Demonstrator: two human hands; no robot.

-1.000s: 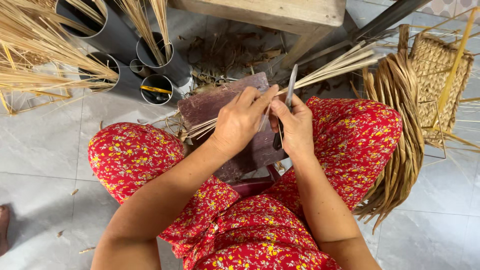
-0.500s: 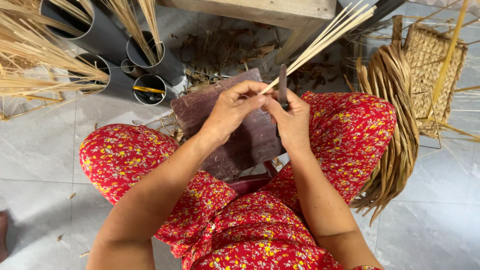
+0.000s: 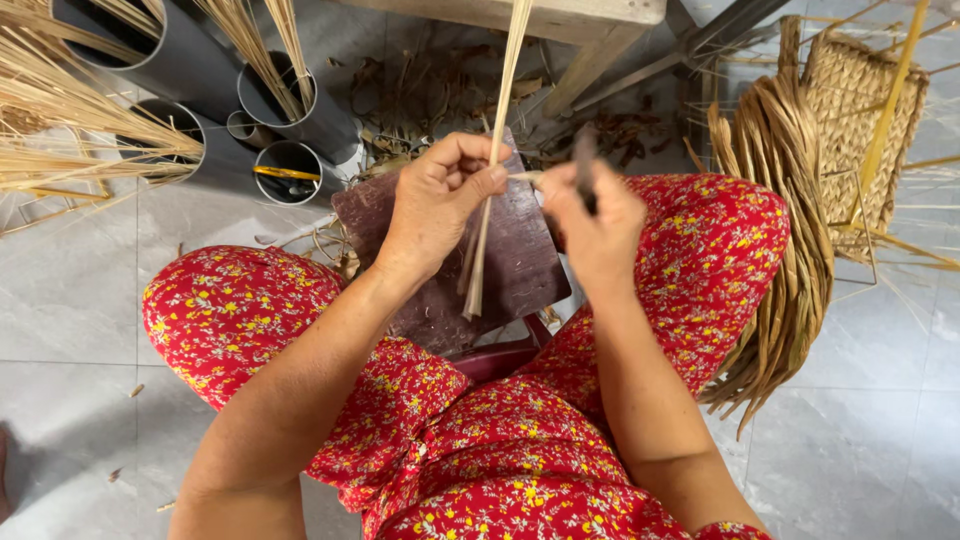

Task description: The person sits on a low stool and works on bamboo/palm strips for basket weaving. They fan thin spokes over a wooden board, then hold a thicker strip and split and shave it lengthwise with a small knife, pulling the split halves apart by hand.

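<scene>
My left hand (image 3: pixel 440 200) pinches a thin bundle of pale straw strips (image 3: pixel 497 120) that stands almost upright, its cut ends hanging over a dark wooden block (image 3: pixel 520 265) between my knees. My right hand (image 3: pixel 598 230) is closed around a small dark knife (image 3: pixel 584 160), held just right of the strips at about the same height as the left hand's fingers. Both hands hover above the block, over my lap in red flowered cloth.
Grey plastic pipes (image 3: pixel 300 110) holding straw stand at the top left beside loose straw bundles (image 3: pixel 70 130). A thick hank of dried leaf strips (image 3: pixel 790 230) drapes over my right knee. A woven basket (image 3: pixel 860 130) and a wooden bench leg (image 3: pixel 590 60) are behind.
The straw bundle swung from pointing up-right to nearly vertical. My left hand rose slightly with it, and the right hand with the knife shifted right, away from the strips.
</scene>
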